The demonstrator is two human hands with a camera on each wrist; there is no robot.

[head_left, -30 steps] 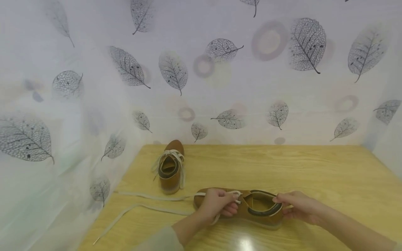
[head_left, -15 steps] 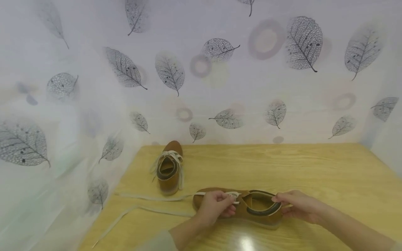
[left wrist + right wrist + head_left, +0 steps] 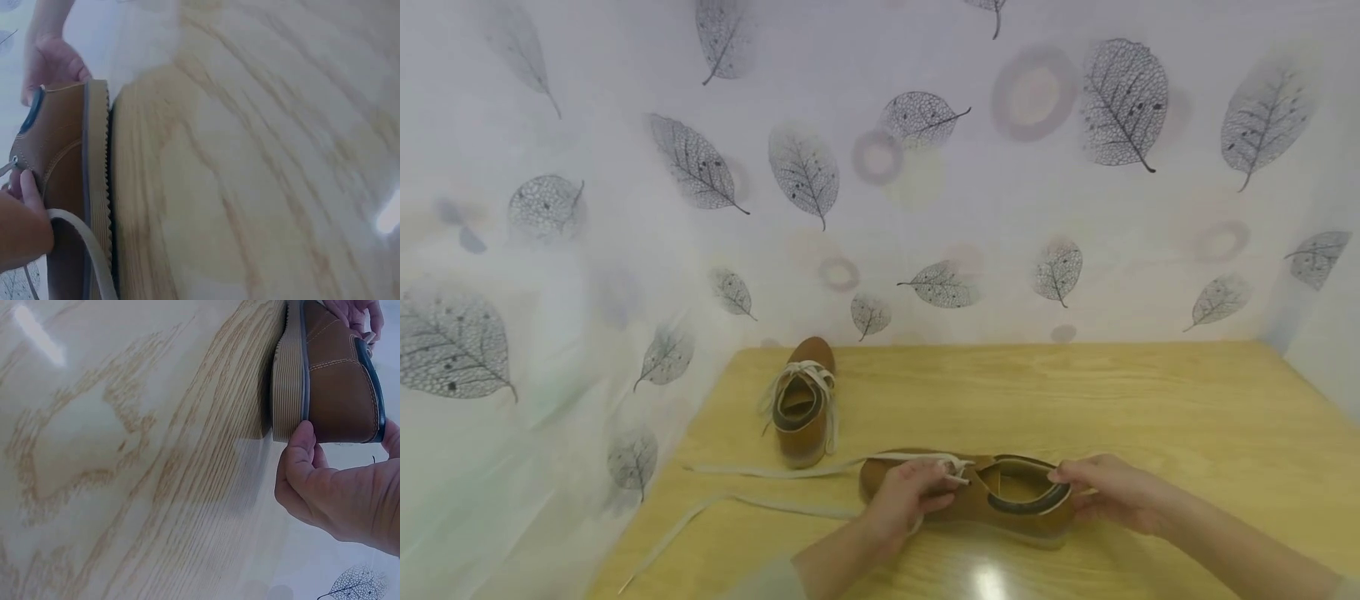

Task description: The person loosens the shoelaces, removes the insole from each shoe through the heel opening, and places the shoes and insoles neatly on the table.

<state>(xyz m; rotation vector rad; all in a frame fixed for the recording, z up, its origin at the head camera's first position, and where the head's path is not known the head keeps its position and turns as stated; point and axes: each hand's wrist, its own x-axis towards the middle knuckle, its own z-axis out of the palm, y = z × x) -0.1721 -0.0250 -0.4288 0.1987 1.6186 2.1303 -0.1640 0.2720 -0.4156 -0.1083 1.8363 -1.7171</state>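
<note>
A brown leather shoe (image 3: pixel 972 510) with a dark padded collar lies sideways on the table, its toe to the left. My left hand (image 3: pixel 898 504) is over its front, thumb and forefinger pinching the pale shoelace (image 3: pixel 917 456) by the eyelets; the exact hold is partly hidden. Two long lace ends trail left across the tabletop. At the heel, my right hand (image 3: pixel 1123 493) grips the shoe, thumb at the collar's rim and fingers behind. In the right wrist view those fingers (image 3: pixel 301 453) touch the heel near the ribbed sole (image 3: pixel 289 394).
A second brown shoe (image 3: pixel 805 442) stands at the back left, toe away from me, with its laces tied. The wooden table (image 3: pixel 1150 400) meets a leaf-printed sheet (image 3: pixel 970 217) at the back and left side.
My left fingers have shifted slightly left along the lace, and the upper lace strand now rises straighter over the toe. The right hand keeps its place at the heel.
</note>
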